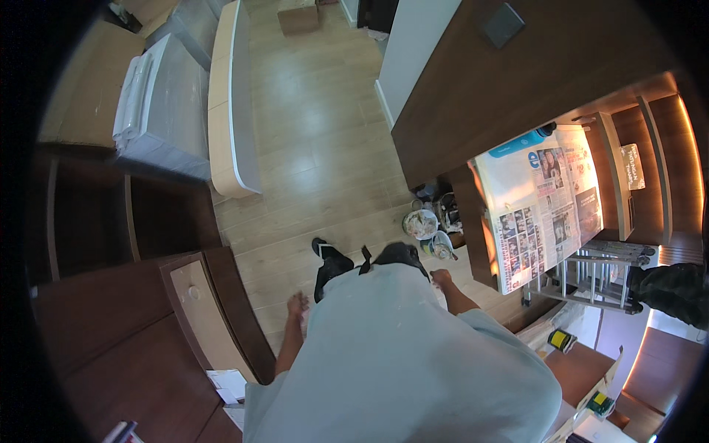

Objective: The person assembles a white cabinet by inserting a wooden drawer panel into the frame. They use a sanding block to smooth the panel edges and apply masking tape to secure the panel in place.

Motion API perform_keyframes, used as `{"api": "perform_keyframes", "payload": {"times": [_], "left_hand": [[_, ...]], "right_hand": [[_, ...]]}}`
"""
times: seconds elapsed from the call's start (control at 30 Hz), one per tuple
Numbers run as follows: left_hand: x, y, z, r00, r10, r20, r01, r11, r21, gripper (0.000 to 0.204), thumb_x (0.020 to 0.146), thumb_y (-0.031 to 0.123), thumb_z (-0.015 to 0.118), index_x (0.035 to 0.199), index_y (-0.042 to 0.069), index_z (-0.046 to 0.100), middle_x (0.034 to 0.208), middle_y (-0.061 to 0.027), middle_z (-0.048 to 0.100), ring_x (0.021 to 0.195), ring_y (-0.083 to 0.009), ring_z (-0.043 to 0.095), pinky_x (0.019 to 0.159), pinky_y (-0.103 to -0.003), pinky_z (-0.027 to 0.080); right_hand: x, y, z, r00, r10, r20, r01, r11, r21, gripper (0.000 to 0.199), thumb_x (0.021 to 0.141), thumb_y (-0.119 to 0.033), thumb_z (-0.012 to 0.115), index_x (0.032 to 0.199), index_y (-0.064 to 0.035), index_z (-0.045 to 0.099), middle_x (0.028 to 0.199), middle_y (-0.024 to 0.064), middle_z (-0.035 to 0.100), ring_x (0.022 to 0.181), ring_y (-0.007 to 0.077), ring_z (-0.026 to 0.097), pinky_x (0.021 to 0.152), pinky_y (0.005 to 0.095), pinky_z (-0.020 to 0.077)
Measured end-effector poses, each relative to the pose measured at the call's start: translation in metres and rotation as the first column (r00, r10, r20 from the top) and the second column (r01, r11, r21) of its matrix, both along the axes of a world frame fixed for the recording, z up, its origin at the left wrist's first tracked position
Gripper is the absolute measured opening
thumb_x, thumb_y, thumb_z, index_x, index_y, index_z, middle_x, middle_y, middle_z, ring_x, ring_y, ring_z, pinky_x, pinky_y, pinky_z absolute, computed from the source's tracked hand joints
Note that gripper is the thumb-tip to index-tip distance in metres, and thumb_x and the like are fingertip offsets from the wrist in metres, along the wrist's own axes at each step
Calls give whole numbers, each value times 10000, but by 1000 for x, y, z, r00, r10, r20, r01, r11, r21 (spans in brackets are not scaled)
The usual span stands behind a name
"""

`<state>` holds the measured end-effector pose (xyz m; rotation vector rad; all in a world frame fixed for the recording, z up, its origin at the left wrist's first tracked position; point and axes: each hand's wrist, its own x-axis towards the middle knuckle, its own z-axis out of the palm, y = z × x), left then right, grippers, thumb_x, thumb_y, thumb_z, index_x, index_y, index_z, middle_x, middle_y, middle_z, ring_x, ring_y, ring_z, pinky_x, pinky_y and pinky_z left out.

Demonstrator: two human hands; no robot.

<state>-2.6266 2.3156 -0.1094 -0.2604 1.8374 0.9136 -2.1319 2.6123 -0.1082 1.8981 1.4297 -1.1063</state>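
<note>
My left hand (298, 304) hangs low beside my body, above the wood-look floor (295, 162). Its fingers look curled, and a small pale patch shows against the palm side, too small to name. On the other side my right hand (441, 278) is also down, with the fingers bent in. Something white shows just below it, partly hidden by my pale shirt (399, 354); whether the hand grips it is unclear. Nearest to the right hand on the floor are a messy white bucket (421, 224) and a second tub (440, 245).
Newspaper (554, 203) covers a lit counter at the right, a blue bottle (517, 143) at its far end. Beyond stands an aluminium ladder (591, 277). Dark open shelving (96, 214) and a curved-end cabinet (221, 133) line the left. A cardboard box (298, 18) sits far off.
</note>
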Motion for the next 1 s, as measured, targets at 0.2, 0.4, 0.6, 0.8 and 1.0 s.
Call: {"api": "perform_keyframes", "payload": {"times": [0.2,0.4,0.6,0.8,1.0], "left_hand": [[-174,69,61,992,62,-106,-59,998,30,474,1006,388,546,1300,20,496,1240,-207,638,1134,-321,617,916,-482,509],[-231,118,57,985,122,-118,-124,992,-6,459,1019,394,516,1301,32,509,1201,-178,651,1057,-280,637,837,-419,534],[-203,156,22,989,105,106,-113,991,71,418,1020,382,505,1289,68,572,1019,-106,671,888,-235,641,676,-377,522],[-222,209,30,874,-480,74,484,874,-42,442,1017,395,509,1318,73,551,1081,-116,666,953,-256,637,753,-403,516],[-319,292,34,649,-761,29,761,647,-45,468,1015,408,514,1347,79,529,1144,-127,662,1017,-278,633,830,-429,509]], "right_hand": [[-47,-28,7,936,308,-170,-315,949,-16,334,930,-355,551,954,-87,750,1005,187,728,915,354,706,809,453,562],[-158,75,-1,921,289,-262,-286,957,50,380,942,-383,532,944,-73,752,1016,183,728,951,358,699,839,451,555],[-236,209,-2,650,735,-193,-693,678,246,427,955,-412,513,935,-60,754,1028,180,728,987,362,692,869,449,548],[-303,344,23,954,266,-137,-178,872,455,485,920,-417,551,1164,-22,690,1253,205,650,1191,356,601,1004,430,478],[-363,356,117,733,-151,-663,559,689,462,398,930,-370,593,1117,-31,684,1096,202,691,1062,373,646,914,426,513]]}}
